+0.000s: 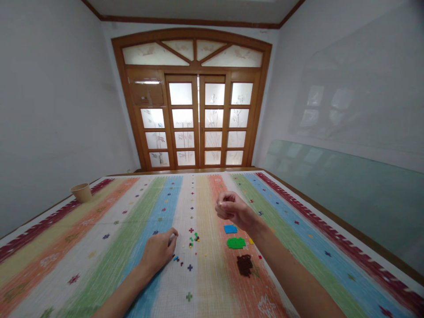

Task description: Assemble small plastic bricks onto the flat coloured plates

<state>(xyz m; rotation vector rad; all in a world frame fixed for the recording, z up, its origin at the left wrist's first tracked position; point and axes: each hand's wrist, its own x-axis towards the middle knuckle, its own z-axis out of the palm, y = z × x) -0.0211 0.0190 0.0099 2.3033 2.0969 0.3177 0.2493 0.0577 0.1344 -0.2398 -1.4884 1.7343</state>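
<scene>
I have the left hand (pixel 158 251) curled low over the striped cloth (pixel 208 287), its fingertips just beside a scatter of tiny bricks (pixel 194 240); I cannot tell whether it pinches anything. The right hand (pixel 232 208) is raised above the cloth, thumb and fingers pressed together, pinching something small and pale. Below it lie a blue piece (pixel 230 229), a green piece (pixel 236 243) and a brown heap (pixel 245 265). A beige cup (pixel 81 192) sits well apart, near the cloth's far left edge.
</scene>
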